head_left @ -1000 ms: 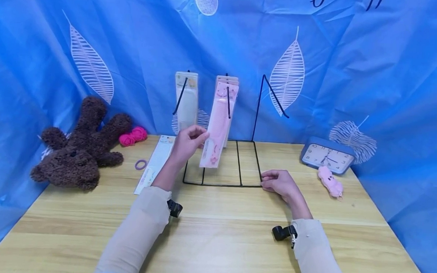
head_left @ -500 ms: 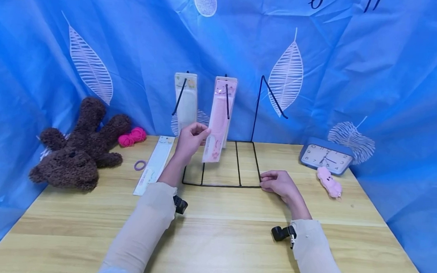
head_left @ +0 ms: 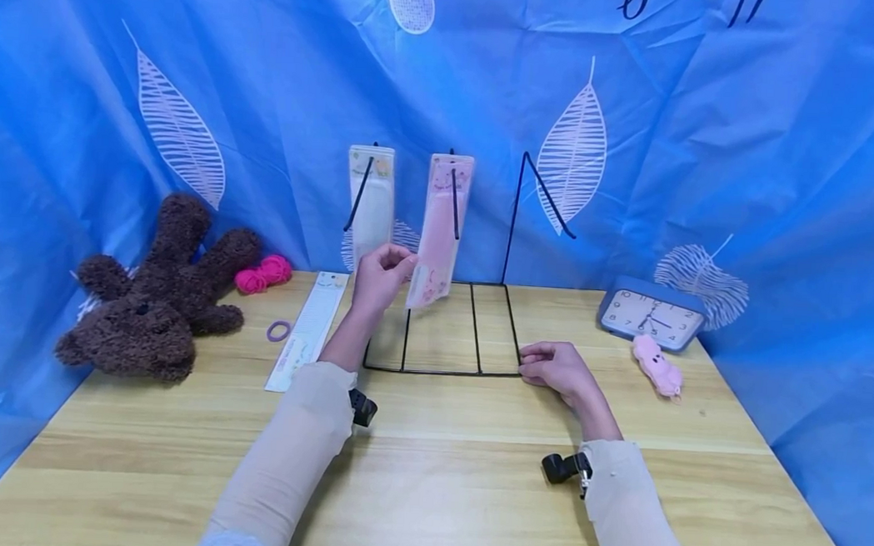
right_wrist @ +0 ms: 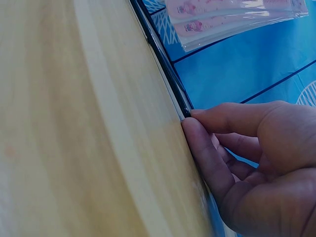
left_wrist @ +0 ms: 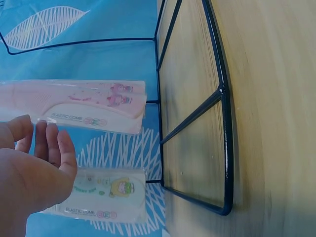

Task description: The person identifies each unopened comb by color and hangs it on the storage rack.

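A black wire display rack (head_left: 476,330) stands on the table with three upright hooks. Pink packaged combs (head_left: 439,240) hang from the middle hook; white packaged combs (head_left: 372,202) hang on the left one. My left hand (head_left: 381,278) is beside the lower left edge of the pink packs, fingers loosely bent. In the left wrist view its fingertips are right at the pack's edge, with a gap between thumb and fingers. My right hand (head_left: 560,369) pinches the rack's front right corner between thumb and index finger, as the right wrist view shows. The right hook (head_left: 554,201) bears nothing.
Another white packaged comb (head_left: 307,332) lies flat left of the rack, near a purple ring (head_left: 279,331). Further left are a brown teddy bear (head_left: 149,314) and pink yarn (head_left: 264,273). A blue clock (head_left: 652,313) and small pink toy (head_left: 656,367) stand at right.
The front pink comb pack has slid back along the middle hook against the others, its lower end swinging away from me. The left hand stays close by; the right hand keeps its pinch.
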Action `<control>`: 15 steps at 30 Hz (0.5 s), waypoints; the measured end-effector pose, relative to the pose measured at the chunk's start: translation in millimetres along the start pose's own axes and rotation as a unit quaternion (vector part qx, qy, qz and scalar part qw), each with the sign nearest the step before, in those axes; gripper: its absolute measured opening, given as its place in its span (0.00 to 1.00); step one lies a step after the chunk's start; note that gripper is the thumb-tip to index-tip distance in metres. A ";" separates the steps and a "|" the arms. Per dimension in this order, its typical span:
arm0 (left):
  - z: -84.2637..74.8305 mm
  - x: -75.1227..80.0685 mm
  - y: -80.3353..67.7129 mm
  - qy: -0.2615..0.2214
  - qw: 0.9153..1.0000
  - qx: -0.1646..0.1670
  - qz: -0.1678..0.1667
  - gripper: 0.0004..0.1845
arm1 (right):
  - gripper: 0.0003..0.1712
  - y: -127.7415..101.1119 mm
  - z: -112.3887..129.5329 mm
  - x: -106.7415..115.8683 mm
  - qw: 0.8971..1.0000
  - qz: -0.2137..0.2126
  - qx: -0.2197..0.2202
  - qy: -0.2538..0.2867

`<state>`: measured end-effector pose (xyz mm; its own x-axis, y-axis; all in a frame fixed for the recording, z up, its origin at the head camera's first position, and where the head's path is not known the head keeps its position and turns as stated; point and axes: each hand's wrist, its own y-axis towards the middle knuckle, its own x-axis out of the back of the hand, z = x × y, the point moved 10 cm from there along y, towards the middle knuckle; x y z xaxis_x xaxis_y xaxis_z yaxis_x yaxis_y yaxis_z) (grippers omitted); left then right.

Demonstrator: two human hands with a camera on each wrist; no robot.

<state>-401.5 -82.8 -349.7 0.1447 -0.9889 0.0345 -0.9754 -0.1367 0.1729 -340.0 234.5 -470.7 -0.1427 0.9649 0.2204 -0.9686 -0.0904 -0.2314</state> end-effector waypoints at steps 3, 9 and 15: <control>-0.8 7.0 -1.7 0.017 1.000 -0.008 -0.002 0.08 | 0.24 0.1 0.1 -1.0 1.000 0.002 0.001 -0.003; 5.8 24.9 -3.2 0.016 1.000 -0.011 -0.006 0.09 | 0.24 0.7 -0.5 -0.8 1.000 0.002 0.000 -0.004; 20.5 50.4 -3.0 -0.012 1.000 0.001 -0.005 0.10 | 0.24 -0.3 0.6 0.3 1.000 0.002 -0.001 -0.006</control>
<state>-394.7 -133.5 -368.6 0.1507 -0.9885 0.0096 -0.9744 -0.1468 0.1704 -339.9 234.7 -470.0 -0.1480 0.9618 0.2304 -0.9680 -0.0931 -0.2332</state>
